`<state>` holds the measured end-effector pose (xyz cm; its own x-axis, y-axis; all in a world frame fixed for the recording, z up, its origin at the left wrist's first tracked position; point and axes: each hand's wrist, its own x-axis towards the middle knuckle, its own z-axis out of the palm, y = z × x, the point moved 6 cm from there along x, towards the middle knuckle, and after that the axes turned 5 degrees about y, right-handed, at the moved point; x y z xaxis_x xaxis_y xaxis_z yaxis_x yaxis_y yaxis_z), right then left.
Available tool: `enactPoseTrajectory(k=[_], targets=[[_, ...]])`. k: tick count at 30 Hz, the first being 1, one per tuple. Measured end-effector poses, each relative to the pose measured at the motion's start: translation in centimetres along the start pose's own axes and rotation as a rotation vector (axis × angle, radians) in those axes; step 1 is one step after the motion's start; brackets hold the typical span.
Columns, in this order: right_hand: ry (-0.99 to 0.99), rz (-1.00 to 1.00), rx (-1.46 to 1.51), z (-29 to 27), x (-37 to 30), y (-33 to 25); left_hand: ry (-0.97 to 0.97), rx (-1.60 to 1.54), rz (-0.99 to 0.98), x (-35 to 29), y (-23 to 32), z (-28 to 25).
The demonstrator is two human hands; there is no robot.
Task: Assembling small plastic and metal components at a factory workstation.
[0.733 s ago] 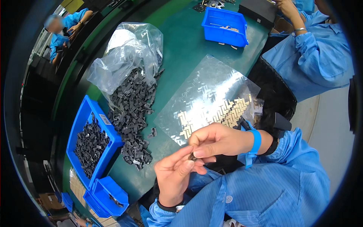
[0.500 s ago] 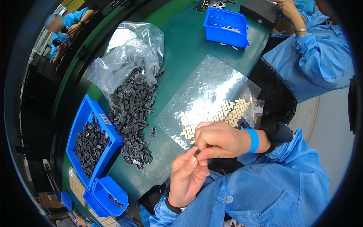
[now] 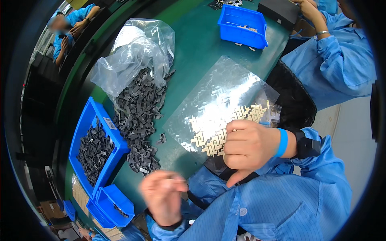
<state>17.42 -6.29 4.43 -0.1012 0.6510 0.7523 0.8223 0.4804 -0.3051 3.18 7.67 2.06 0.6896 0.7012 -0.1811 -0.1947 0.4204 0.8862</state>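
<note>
Smeared by motion, my left hand (image 3: 163,197) is over the table's near edge, just below the heap of small dark grey plastic parts (image 3: 138,116). Whether it holds anything cannot be made out. My right hand (image 3: 249,146) is at the lower edge of a clear plastic sheet (image 3: 211,96) with rows of small gold-coloured pieces (image 3: 217,142). Its fingers are bent and the thumb stands apart, pointing down, with nothing visible between them. The hand covers some of the gold pieces.
A clear plastic bag (image 3: 136,52) lies behind the heap. Left of it stands a blue bin (image 3: 120,146) of dark parts, with a smaller blue bin (image 3: 114,205) nearer me. Another blue bin (image 3: 241,34) stands at the back. A co-worker (image 3: 337,64) sits at the right.
My hands were together, pinching a small black part between them. They have parted: the left moved left and down, the right moved right, and its thumb came away from the fingers.
</note>
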Motion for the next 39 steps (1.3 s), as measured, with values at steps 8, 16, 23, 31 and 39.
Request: enactPoseTrajectory(k=[8, 16, 23, 31, 39], targets=[[-0.202, -0.03, -0.208, 2.8, -3.4, -2.0, 0.81, 1.154, 0.787, 2.6, 16.2, -10.6], [0.032, 0.068, -0.014, 1.3, -2.7, -1.1, 0.203, 0.319, 0.219, 1.2, 2.3, -2.7], [0.05, 0.219, 0.178, 0.7, -1.7, -0.6, 0.139, -0.25, -0.438, 0.4, -6.2, 2.4], [0.0, 0.338, 0.177, 3.5, 0.5, 3.8, 0.147, -0.253, -0.283, 1.1, -7.3, 1.6], [0.002, 0.405, 0.19, 4.4, 0.7, 4.7, 0.127, -0.205, -0.112, 1.5, -7.7, 2.5]])
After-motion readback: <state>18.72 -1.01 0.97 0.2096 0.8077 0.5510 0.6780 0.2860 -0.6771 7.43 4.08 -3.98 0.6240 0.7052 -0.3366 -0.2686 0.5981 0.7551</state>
